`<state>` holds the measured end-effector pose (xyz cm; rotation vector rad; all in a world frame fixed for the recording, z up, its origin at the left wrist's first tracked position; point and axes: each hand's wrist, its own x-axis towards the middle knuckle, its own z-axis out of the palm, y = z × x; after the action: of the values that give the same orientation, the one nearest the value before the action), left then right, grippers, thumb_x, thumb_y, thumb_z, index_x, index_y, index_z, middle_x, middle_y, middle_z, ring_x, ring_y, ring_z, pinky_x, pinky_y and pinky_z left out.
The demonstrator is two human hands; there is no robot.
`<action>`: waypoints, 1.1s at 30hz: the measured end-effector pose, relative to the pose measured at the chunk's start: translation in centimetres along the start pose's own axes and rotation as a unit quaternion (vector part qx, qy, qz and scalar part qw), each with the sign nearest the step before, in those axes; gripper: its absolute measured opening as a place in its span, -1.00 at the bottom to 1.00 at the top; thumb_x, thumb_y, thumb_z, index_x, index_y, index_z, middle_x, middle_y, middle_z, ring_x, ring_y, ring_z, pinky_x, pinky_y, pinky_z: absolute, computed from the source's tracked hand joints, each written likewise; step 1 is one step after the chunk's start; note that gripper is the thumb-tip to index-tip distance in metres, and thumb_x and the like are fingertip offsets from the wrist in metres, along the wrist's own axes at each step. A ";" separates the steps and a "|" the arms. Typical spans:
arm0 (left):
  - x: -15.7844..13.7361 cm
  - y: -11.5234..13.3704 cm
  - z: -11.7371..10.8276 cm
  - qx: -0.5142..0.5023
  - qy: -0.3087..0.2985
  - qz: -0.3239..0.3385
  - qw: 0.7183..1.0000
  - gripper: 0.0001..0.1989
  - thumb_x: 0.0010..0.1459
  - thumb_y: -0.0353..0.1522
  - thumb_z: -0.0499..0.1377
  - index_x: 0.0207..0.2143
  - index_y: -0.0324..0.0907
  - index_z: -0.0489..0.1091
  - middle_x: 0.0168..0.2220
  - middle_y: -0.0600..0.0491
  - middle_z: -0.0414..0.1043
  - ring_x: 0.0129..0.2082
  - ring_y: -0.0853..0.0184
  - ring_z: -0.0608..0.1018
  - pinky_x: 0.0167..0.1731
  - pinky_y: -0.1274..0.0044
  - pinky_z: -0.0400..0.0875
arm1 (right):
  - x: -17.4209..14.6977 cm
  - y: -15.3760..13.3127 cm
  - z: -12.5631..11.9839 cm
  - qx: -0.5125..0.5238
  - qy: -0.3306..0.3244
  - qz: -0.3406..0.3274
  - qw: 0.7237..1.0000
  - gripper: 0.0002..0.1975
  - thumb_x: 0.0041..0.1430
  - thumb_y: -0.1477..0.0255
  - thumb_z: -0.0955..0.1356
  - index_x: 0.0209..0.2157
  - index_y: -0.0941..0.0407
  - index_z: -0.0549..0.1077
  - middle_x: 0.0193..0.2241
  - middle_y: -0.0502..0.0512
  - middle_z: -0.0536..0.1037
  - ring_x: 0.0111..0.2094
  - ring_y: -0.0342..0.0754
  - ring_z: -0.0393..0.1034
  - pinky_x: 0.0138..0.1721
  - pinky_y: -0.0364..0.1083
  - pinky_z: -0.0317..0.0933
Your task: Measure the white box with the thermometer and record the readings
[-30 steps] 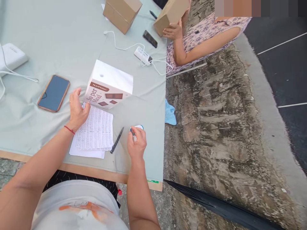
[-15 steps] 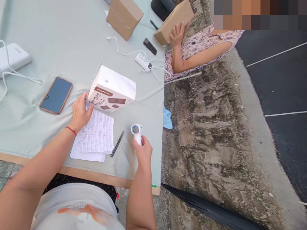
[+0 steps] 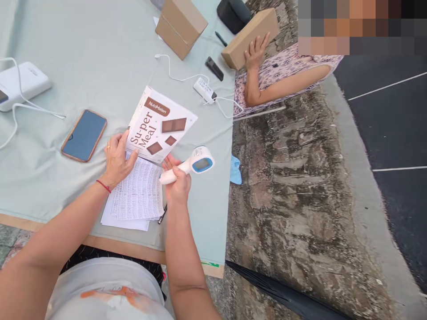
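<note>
My left hand [image 3: 119, 161] grips the lower left edge of a white box [image 3: 156, 129] printed "NutriMotion Su-per Meal", which is tilted so its printed front faces me. My right hand [image 3: 177, 182] is closed around the handle of a white and blue infrared thermometer [image 3: 195, 162], its screen toward me and its head pointing right. The fingertips of that hand are close to the box's lower right corner; whether they touch it I cannot tell. Under the hands lie printed sheets [image 3: 138, 191]. A dark pen [image 3: 163, 214] shows partly behind my right wrist.
A phone [image 3: 84, 135] and a white power bank [image 3: 28, 84] with a cable lie left. Farther back are a brown carton [image 3: 182, 26], a white cabled device [image 3: 204, 90] and a black object [image 3: 214, 69]. Another person's hand [image 3: 256, 53] rests on a second carton [image 3: 250, 38].
The box has tipped so its front now shows more fully. My right hand has moved left toward it, turning the thermometer from upright to slanting right. My left hand still holds the box.
</note>
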<state>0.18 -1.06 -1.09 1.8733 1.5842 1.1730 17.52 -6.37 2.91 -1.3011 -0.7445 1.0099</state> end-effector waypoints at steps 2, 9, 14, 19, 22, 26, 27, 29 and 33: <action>0.1 0.1 0.0 -0.013 0.017 -0.008 1.000 -0.39 0.33 0.03 0.03 0.31 -0.04 0.17 0.11 -0.15 0.31 0.12 0.01 0.37 0.14 0.13 0.27 | 0.2 -0.4 -0.3 -0.004 -0.019 -0.004 1.000 -0.69 -0.05 0.26 0.32 -0.24 0.09 0.43 -0.01 0.20 0.57 0.10 0.13 0.43 0.07 0.14 0.31; 0.3 0.8 0.1 -0.027 0.021 -0.059 0.998 -0.50 0.36 0.02 0.01 0.22 0.00 0.26 0.03 -0.09 0.36 0.08 0.08 0.40 0.12 0.14 0.31 | -1.7 -1.3 0.5 -0.091 0.039 -0.010 0.995 -0.59 -0.05 0.32 0.37 -0.09 0.07 0.40 -0.33 -0.03 0.45 -0.39 -0.13 0.34 -0.30 -0.08 0.26; 0.0 1.0 0.1 -0.039 0.020 -0.052 0.998 -0.53 0.37 -0.04 0.01 0.22 -0.01 0.21 0.10 -0.10 0.35 0.10 0.07 0.37 0.15 0.13 0.29 | -3.2 -2.8 2.0 0.007 -0.099 0.103 0.990 -0.65 0.03 0.23 0.38 -0.14 0.06 0.40 -0.49 -0.11 0.36 -0.54 -0.20 0.24 -0.51 -0.15 0.15; -0.4 0.7 0.0 -0.039 0.014 -0.039 0.998 -0.49 0.37 -0.07 0.02 0.27 -0.06 0.18 0.11 -0.13 0.27 0.12 0.09 0.37 0.17 0.17 0.30 | -3.1 -2.4 2.9 0.036 -0.110 0.162 0.980 -0.63 -0.01 0.17 0.42 -0.21 0.09 0.42 -0.53 -0.10 0.37 -0.57 -0.19 0.25 -0.58 -0.16 0.13; -0.6 0.7 -0.2 -0.042 0.009 -0.023 0.999 -0.49 0.38 -0.10 0.01 0.29 -0.06 0.16 0.12 -0.13 0.26 0.13 0.10 0.36 0.19 0.19 0.30 | -3.1 -1.8 3.1 0.046 -0.103 0.161 0.981 -0.63 -0.02 0.18 0.42 -0.21 0.08 0.40 -0.53 -0.11 0.37 -0.57 -0.20 0.25 -0.59 -0.17 0.11; -0.7 0.7 -0.4 -0.045 0.007 -0.019 0.999 -0.50 0.39 -0.12 -0.01 0.30 -0.06 0.15 0.12 -0.13 0.27 0.15 0.09 0.35 0.21 0.18 0.27 | -3.3 -1.5 3.2 0.053 -0.103 0.168 0.979 -0.66 -0.04 0.20 0.42 -0.25 0.07 0.37 -0.55 -0.14 0.34 -0.59 -0.21 0.23 -0.60 -0.18 0.10; -0.7 0.8 -0.4 -0.048 0.007 -0.020 0.999 -0.50 0.38 -0.12 0.00 0.30 -0.07 0.16 0.12 -0.14 0.27 0.15 0.09 0.34 0.21 0.19 0.27 | -3.3 -1.5 3.2 0.055 -0.103 0.169 0.979 -0.67 -0.04 0.21 0.42 -0.25 0.07 0.37 -0.56 -0.14 0.34 -0.60 -0.21 0.23 -0.60 -0.18 0.09; -0.7 0.8 -0.4 -0.055 0.006 -0.023 0.998 -0.49 0.38 -0.12 0.00 0.30 -0.07 0.16 0.13 -0.14 0.26 0.15 0.08 0.34 0.21 0.19 0.27 | -3.3 -1.6 3.2 0.057 -0.109 0.172 0.977 -0.66 -0.03 0.21 0.41 -0.24 0.07 0.37 -0.54 -0.14 0.35 -0.60 -0.21 0.23 -0.60 -0.19 0.10; -0.7 0.7 -0.4 -0.055 0.002 -0.026 0.998 -0.50 0.38 -0.12 0.00 0.30 -0.05 0.17 0.13 -0.13 0.28 0.14 0.09 0.34 0.21 0.18 0.27 | -3.2 -1.7 3.1 0.062 -0.115 0.181 0.975 -0.66 -0.03 0.21 0.41 -0.23 0.08 0.37 -0.53 -0.13 0.35 -0.58 -0.21 0.24 -0.60 -0.18 0.12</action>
<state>0.32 -1.99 -0.57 1.7522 1.5289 1.2170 13.73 -7.96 5.32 -1.2480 -0.6170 1.4977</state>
